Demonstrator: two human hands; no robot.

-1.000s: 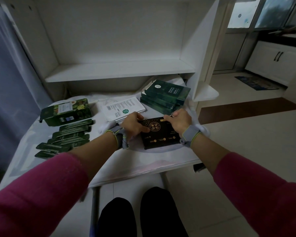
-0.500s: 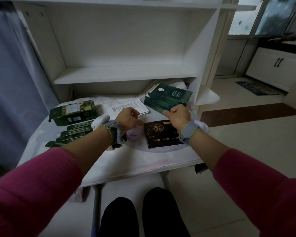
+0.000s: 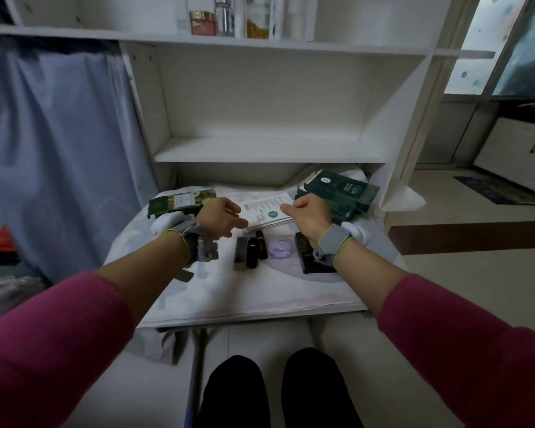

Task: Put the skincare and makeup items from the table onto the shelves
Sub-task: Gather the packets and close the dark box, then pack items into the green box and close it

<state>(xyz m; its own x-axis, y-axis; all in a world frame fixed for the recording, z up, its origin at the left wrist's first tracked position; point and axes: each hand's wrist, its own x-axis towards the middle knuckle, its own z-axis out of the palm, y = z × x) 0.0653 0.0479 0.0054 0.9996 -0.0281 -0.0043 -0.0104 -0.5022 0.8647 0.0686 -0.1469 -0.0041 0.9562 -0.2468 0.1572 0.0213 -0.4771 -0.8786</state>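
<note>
- The black box [image 3: 309, 260] lies on the table [image 3: 260, 291] at its near right, partly under the right wrist. It looks rigid and light, and is best pinched by its long edges.
- The left hand [image 3: 221, 219] hovers with fingers loosely curled, holding nothing.
- The right hand [image 3: 310, 216] has its fingers curled under; I cannot tell whether they grip anything.
- Both hands hang over the white sachets [image 3: 267, 211], which are probably thin and slippery.

Left of the fingers [image 3: 229, 206] a blue curtain [image 3: 59, 149] is hanging; right of them, windows [image 3: 507, 41] are lighting a pale floor [image 3: 445, 264].
</note>
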